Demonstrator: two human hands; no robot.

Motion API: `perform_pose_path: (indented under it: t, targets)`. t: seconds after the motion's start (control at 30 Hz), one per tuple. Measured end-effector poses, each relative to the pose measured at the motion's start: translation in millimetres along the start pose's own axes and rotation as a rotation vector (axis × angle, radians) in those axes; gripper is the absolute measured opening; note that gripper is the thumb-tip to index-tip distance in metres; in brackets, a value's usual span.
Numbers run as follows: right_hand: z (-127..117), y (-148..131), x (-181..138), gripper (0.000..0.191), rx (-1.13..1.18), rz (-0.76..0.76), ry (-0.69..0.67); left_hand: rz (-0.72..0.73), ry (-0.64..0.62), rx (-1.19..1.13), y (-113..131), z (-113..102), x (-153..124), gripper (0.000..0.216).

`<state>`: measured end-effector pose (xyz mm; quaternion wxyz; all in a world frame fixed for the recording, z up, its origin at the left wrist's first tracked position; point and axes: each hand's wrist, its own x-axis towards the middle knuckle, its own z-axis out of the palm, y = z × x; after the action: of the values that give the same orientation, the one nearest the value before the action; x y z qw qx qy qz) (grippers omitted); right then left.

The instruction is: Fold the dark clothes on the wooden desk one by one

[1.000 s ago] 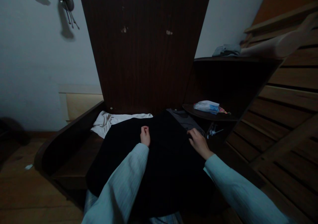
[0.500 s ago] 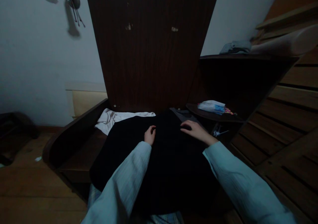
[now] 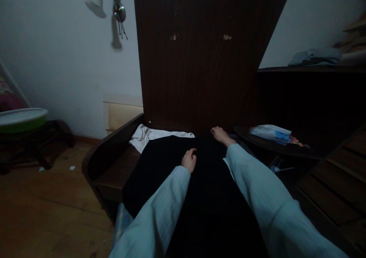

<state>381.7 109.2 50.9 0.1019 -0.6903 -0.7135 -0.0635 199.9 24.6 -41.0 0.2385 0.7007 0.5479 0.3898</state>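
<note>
A large piece of black cloth (image 3: 168, 166), perhaps a garment, lies spread in front of me over a dark wooden bench seat and down toward my lap. My left hand (image 3: 189, 160) rests on the middle of the cloth, its fingers loosely bent and a little apart, holding nothing that I can see. Farther off, my right hand (image 3: 221, 134) lies at the cloth's back right edge, fingers stretched forward and bent down at the tips. A crumpled white cloth (image 3: 143, 136) sticks out behind the black one, against the dark wooden panel (image 3: 200, 78).
On the right, a small rounded shelf (image 3: 248, 136) carries a blue-and-white plastic packet (image 3: 271, 133). Folded cloth (image 3: 314, 56) lies on the upper shelf. The bench's raised side (image 3: 97, 151) borders the left. A green basin (image 3: 23, 120) stands farther left, below a wall lamp (image 3: 97, 2).
My right hand has moved forward and inward to the far edge of the black cloth. My left hand stays over its middle. The view has turned left, bringing the basin in.
</note>
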Motion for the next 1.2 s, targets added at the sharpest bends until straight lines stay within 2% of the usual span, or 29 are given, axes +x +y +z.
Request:
perform_pose_path:
  t: [0.23,0.3,0.4,0.5,0.57,0.63,0.7,0.77,0.87,0.93,1.0,1.1,1.2]
  targets:
    - [5,-18,-3,0.03,-0.081,0.121,0.062,-0.003,0.001,0.3,9,-5,-8,0.026]
    - [2,-21,-7,0.034,-0.111,0.076,0.144,0.012,-0.011,0.378,8,-5,-7,0.024]
    - [2,-25,-17,0.038,-0.141,-0.107,0.241,0.043,-0.017,0.462,6,-4,-6,0.021]
    - [14,-28,-30,0.045,-0.136,-0.231,0.13,0.052,-0.023,0.51,8,-3,-7,0.02]
    - [26,-29,-36,0.054,-0.132,-0.176,-0.024,0.136,-0.027,0.531,13,-3,-10,0.026]
    - [37,-30,-38,0.063,-0.129,-0.088,-0.163,0.29,-0.043,0.546,22,-4,-15,0.034]
    - [43,-31,-36,0.067,-0.135,-0.047,-0.253,0.383,-0.075,0.551,31,-10,-22,0.038]
    - [43,-33,-33,0.066,-0.154,-0.038,-0.298,0.355,-0.109,0.552,35,-26,-28,0.036]
    - [36,-35,-30,0.057,-0.165,-0.04,-0.324,0.301,-0.121,0.568,23,-72,-39,0.034]
    - [27,-39,-31,0.049,-0.126,-0.055,-0.261,0.249,-0.092,0.598,3,-113,-48,0.034]
    - [17,-49,-33,0.039,0.006,-0.071,-0.131,0.079,-0.06,0.693,-21,-153,-58,0.033]
    - [4,-81,-35,0.025,0.25,-0.105,-0.01,-0.128,-0.041,0.812,-53,-196,-78,0.036]
    - [4,-132,-37,0.017,0.374,-0.172,-0.072,-0.263,-0.059,0.884,-72,-211,-96,0.042]
